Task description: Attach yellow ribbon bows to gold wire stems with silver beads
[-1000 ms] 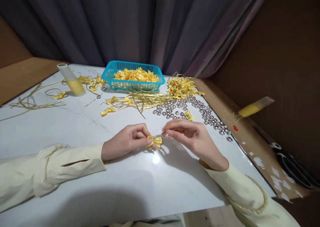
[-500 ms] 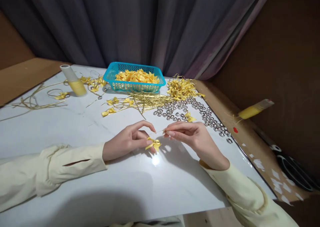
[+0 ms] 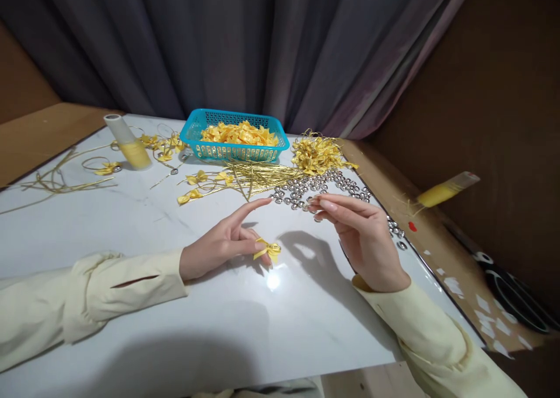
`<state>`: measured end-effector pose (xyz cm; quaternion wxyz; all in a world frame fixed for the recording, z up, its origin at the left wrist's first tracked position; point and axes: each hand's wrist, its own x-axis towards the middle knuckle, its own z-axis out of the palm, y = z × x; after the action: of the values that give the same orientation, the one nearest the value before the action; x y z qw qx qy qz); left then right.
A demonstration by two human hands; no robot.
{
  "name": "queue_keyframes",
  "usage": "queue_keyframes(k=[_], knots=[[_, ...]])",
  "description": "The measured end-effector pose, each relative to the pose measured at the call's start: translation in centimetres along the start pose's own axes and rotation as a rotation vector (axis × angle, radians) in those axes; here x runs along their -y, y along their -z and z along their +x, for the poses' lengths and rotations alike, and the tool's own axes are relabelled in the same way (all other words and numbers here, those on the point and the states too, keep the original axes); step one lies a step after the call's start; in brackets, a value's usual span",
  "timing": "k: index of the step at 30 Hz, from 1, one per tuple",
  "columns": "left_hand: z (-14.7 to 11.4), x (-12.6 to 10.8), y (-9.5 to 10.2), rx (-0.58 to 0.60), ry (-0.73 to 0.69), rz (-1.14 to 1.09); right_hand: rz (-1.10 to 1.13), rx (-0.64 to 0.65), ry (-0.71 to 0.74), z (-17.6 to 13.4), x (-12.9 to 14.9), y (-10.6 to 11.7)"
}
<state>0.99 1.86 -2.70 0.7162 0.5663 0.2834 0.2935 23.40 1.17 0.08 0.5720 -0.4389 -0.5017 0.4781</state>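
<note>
My left hand [image 3: 223, 243] pinches a small yellow ribbon bow [image 3: 270, 249] between its thumb and a finger underneath. Its index finger is stretched out toward the upper right, off the bow. Higher and to the right, my right hand [image 3: 356, 229] has its thumb and fingertips pressed together in front of the silver beads [image 3: 295, 194]. A fine thread ran from those fingertips toward the bow a moment earlier; against the beads I can hardly make it out now.
A blue basket [image 3: 188, 134] holds yellow bows. Near it lie gold cords [image 3: 262, 179] and a pile of corded bows [image 3: 318, 154]. One yellow-wound tube [image 3: 131, 147] stands at left, another yellow-wound tube [image 3: 448, 189] at right, above black-handled scissors [image 3: 516, 299].
My right hand has moved up and to the right, away from the bow. My left index finger has straightened and lifted, while the bow stays in the left pinch.
</note>
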Motion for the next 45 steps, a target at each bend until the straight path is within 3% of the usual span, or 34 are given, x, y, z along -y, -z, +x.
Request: queue_keyframes(k=[6, 14, 21, 27, 30, 33, 38, 45], knots=[[0.1, 0.2, 0.1, 0.002, -0.01, 0.033, 0.163, -0.011, -0.032, 0.2, 0.4, 0.7], [-0.3, 0.7, 0.0, -0.034, -0.044, 0.086, 0.358, 0.155, -0.353, 0.8, 0.5, 0.6], [-0.5, 0.8, 0.0, -0.034, -0.078, 0.177, 0.111, 0.314, -0.353, 0.6, 0.2, 0.3], [-0.5, 0.9, 0.0, -0.013, -0.114, 0.233, -0.463, 0.499, -0.202, -0.6, 0.5, -1.3], [-0.6, 0.8, -0.2, -0.015, -0.149, 0.337, -0.622, 0.55, -0.117, -1.0, -0.1, -2.0], [-0.7, 0.6, -0.3, -0.013, -0.192, 0.423, -0.603, 0.583, -0.163, -0.9, -0.8, -2.0], [-0.7, 0.4, -0.3, 0.002, -0.189, 0.431, -0.381, 0.619, -0.291, -0.7, -1.1, -1.8], [-0.7, 0.6, -0.3, -0.008, -0.098, 0.306, -0.36, 0.576, -0.224, -1.0, -0.4, -2.1]])
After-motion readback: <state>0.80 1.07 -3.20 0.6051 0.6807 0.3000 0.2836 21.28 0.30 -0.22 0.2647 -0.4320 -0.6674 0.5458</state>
